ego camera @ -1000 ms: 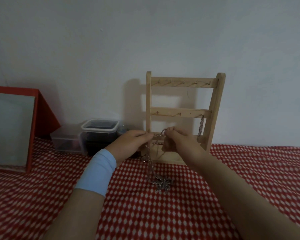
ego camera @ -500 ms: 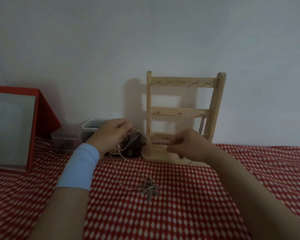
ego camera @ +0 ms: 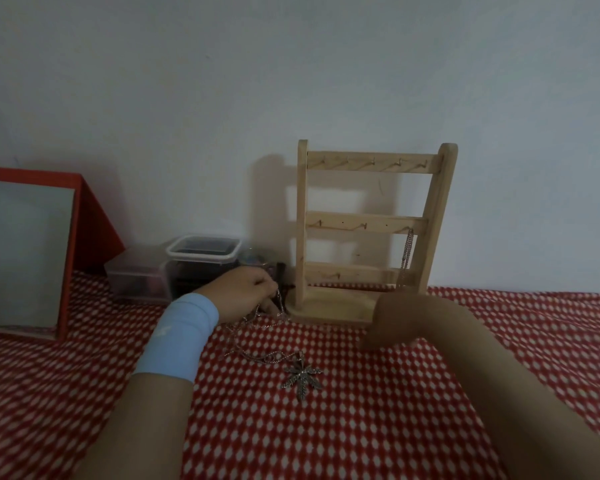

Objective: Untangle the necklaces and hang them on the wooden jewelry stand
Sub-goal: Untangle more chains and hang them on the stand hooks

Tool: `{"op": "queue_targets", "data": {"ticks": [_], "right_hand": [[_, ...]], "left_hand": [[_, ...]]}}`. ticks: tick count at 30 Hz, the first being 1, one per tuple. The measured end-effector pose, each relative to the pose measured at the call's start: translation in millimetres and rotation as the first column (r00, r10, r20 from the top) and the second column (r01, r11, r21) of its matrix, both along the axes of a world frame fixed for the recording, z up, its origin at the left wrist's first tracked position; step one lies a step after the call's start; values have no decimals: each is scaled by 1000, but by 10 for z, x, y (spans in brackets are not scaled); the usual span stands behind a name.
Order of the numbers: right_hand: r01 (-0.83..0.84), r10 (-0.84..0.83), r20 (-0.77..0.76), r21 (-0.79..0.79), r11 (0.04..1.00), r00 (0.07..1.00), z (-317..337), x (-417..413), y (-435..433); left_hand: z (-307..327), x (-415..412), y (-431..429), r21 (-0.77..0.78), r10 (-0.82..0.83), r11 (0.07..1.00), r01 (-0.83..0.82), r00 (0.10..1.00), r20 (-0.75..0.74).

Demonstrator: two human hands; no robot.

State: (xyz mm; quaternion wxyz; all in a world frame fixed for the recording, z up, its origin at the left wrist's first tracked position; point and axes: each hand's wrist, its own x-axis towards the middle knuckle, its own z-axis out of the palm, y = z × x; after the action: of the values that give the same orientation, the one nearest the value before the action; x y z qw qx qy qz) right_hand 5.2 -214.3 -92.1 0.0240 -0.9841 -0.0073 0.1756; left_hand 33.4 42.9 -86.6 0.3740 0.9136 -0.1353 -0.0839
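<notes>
Necklace lies on the red cloth, its chain pinched by the left hand; the right hand is blurred, so its grip I cannot tell.

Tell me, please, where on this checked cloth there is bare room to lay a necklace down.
Bare: the near cloth between the two forearms below the leaf pendant, and the stretch right of the wooden stand. Crowded: the strip before the plastic boxes and the stand's base, where the left hand grips the chain and the blurred right hand hovers.
</notes>
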Motion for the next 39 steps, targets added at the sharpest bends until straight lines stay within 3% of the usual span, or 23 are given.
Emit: {"op": "queue_targets", "data": {"ticks": [4,9,11,13,17,23,25,27,30,34,39], "right_hand": [[-138,139,-7,25,990,990,63,-37,28],[-238,162,231,353,905,959,147,-118,296],[-179,51,228,585,791,972,88,-98,380],[-65,-2,85,775,629,996,25,-91,409],[-47,70,10,832,553,998,-150,-78,410],[-25,-46,43,936,352,998,-181,-59,349],[-62,-69,91,935,349,993,-181,-48,339],[-100,-74,135,928,360,988,-178,-42,335],[-121,-75,159,921,369,984,-161,-36,337],[-134,-98,185,913,384,978,-170,-21,319],[-86,-142,153,916,392,978,-157,-9,296]], "left_hand": [[-41,-21,-123,-2,-33,999,33,999,-27],[38,-98,-235,-81,-64,995,65,998,17],[52,-101,-240,-93,-53,994,58,997,53],[73,-110,-245,-118,-29,992,37,997,73],[95,-128,-275,-170,-26,985,37,998,64],[72,-77,-179,-137,48,990,-31,991,123],[66,-57,-123,-155,77,985,-76,997,-4],[59,-51,-90,-44,57,997,-62,993,-103],[58,-40,-125,175,-10,984,13,1000,-19],[46,-95,-280,-50,-129,990,130,991,18],[-12,-131,-394,-24,-81,996,85,988,128]]}}
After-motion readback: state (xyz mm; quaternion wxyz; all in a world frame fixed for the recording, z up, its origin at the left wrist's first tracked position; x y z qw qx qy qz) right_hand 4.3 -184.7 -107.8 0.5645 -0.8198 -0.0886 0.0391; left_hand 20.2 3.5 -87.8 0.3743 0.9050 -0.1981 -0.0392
